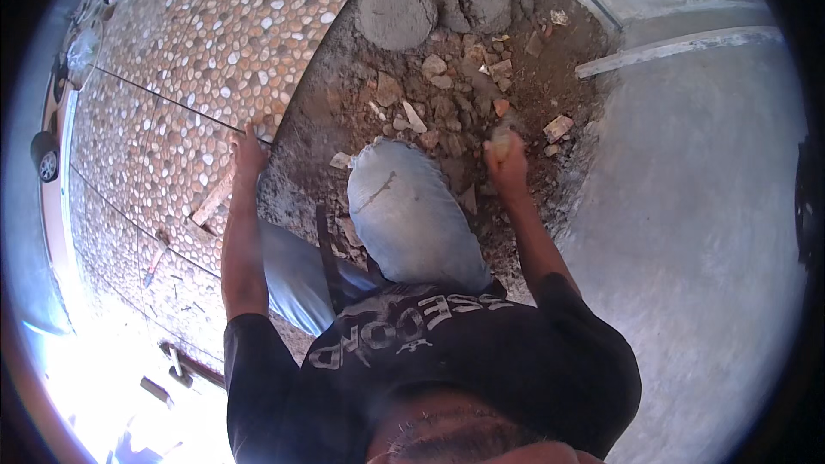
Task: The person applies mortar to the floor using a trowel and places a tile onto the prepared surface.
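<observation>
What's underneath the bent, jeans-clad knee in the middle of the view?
Brown soil and broken rubble show beyond and beside the knee; the right hand is ahead and to its right. Whatever lies directly beneath is covered, so I can't tell.

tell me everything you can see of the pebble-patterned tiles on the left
The pebble-patterned tiles lie flat as flooring, covered in rounded brown, tan and white shapes; whether real or printed is unclear. Dark joints divide them, and their right edge borders bare earth. The left hand is at that edge, a finger apparently touching it. A wooden piece lies on them; glare washes out the lower left.
</observation>
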The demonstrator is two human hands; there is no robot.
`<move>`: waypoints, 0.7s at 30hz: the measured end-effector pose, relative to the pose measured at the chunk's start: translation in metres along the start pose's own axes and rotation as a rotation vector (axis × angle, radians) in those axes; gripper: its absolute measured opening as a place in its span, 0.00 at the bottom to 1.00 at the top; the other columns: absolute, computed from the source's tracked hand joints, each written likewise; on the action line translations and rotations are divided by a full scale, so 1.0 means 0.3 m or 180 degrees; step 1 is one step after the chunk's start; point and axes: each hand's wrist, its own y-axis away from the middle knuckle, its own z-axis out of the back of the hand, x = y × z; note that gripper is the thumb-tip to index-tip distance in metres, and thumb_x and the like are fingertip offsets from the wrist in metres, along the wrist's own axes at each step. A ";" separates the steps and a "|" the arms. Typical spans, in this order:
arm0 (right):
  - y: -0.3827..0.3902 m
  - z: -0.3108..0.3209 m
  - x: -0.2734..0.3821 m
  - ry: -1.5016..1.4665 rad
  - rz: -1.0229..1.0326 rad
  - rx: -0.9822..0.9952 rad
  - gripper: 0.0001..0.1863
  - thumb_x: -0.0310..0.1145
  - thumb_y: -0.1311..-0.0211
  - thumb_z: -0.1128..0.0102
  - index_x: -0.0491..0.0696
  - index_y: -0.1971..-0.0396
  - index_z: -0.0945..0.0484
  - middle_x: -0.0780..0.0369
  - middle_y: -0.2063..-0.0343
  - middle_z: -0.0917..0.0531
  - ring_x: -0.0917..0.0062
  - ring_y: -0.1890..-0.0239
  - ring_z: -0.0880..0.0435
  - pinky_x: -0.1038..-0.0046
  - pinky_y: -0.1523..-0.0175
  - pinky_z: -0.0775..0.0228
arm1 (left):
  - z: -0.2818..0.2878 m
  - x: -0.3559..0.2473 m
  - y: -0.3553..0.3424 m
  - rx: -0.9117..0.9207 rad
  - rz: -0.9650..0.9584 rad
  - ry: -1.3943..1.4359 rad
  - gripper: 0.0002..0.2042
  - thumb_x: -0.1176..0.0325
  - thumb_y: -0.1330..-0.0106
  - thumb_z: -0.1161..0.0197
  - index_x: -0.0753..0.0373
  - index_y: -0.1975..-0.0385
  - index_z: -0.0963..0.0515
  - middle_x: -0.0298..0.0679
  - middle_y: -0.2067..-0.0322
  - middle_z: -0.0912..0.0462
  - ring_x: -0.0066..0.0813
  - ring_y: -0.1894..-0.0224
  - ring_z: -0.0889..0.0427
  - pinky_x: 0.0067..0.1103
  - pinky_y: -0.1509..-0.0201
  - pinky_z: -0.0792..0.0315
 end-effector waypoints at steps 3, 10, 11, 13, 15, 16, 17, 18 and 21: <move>0.028 -0.036 -0.277 0.1262 -0.0638 0.1201 0.29 0.39 0.45 0.42 0.45 0.47 0.42 0.43 0.62 0.23 0.50 0.59 0.21 0.55 0.57 0.31 | -0.067 -0.021 0.012 0.0058 -0.0079 0.0124 0.44 0.66 0.53 0.30 0.54 0.35 0.50 0.71 0.41 0.50 0.68 0.40 0.43 0.44 0.42 0.37; 0.201 0.051 -0.321 0.0219 -0.1149 0.1817 0.21 0.41 0.43 0.45 0.44 0.55 0.37 0.43 0.66 0.22 0.46 0.61 0.23 0.53 0.61 0.32 | -0.045 0.030 -0.003 -0.0103 -0.0028 -0.0227 0.45 0.66 0.52 0.31 0.56 0.34 0.52 0.68 0.44 0.41 0.62 0.44 0.34 0.41 0.44 0.35; 0.231 0.072 -0.324 0.0436 -0.1212 0.1506 0.22 0.42 0.42 0.45 0.43 0.56 0.37 0.43 0.67 0.22 0.45 0.62 0.23 0.53 0.62 0.32 | -0.045 -0.001 -0.001 -0.0093 -0.0055 -0.0212 0.45 0.66 0.52 0.31 0.57 0.34 0.51 0.68 0.44 0.40 0.63 0.44 0.34 0.41 0.44 0.35; 0.242 0.137 -0.132 0.0824 -0.1214 0.0966 0.22 0.43 0.42 0.45 0.43 0.57 0.37 0.44 0.70 0.21 0.45 0.64 0.23 0.53 0.63 0.33 | -0.014 -0.003 0.017 -0.0127 0.0028 -0.0227 0.45 0.67 0.53 0.30 0.58 0.35 0.51 0.67 0.44 0.39 0.63 0.44 0.34 0.41 0.44 0.35; 0.206 0.155 -0.054 0.0416 -0.0867 0.0366 0.22 0.44 0.41 0.46 0.42 0.57 0.38 0.44 0.71 0.21 0.44 0.66 0.23 0.53 0.64 0.33 | -0.003 -0.008 0.025 -0.0156 -0.0072 -0.0343 0.45 0.66 0.53 0.30 0.60 0.35 0.50 0.62 0.48 0.32 0.59 0.46 0.31 0.40 0.45 0.33; 0.184 0.150 -0.035 0.0250 -0.0711 0.0079 0.22 0.44 0.40 0.47 0.42 0.57 0.38 0.44 0.72 0.21 0.44 0.67 0.23 0.53 0.64 0.34 | -0.026 0.024 0.012 -0.0083 -0.0106 -0.0285 0.45 0.66 0.53 0.30 0.60 0.35 0.50 0.61 0.49 0.30 0.58 0.47 0.30 0.40 0.46 0.33; 0.136 0.118 -0.032 0.0224 -0.0810 -0.0025 0.22 0.43 0.41 0.47 0.43 0.56 0.38 0.43 0.70 0.22 0.45 0.65 0.23 0.52 0.62 0.33 | -0.038 0.054 -0.024 -0.0061 -0.0152 -0.0221 0.44 0.66 0.53 0.30 0.60 0.36 0.50 0.60 0.50 0.29 0.57 0.48 0.29 0.40 0.46 0.32; 0.089 0.083 -0.044 0.0193 -0.0896 -0.0130 0.22 0.42 0.41 0.47 0.44 0.55 0.39 0.43 0.68 0.22 0.47 0.63 0.23 0.51 0.60 0.33 | -0.079 0.110 -0.040 -0.0460 -0.0488 -0.0344 0.43 0.66 0.52 0.30 0.62 0.36 0.49 0.57 0.55 0.24 0.55 0.51 0.26 0.40 0.48 0.31; 0.101 -0.002 -0.208 0.1056 -0.1211 0.1098 0.20 0.42 0.41 0.47 0.43 0.58 0.38 0.41 0.69 0.23 0.43 0.63 0.24 0.52 0.62 0.34 | -0.008 -0.013 0.005 -0.0063 -0.0383 -0.0152 0.43 0.67 0.52 0.31 0.62 0.36 0.49 0.57 0.54 0.25 0.56 0.51 0.26 0.40 0.48 0.31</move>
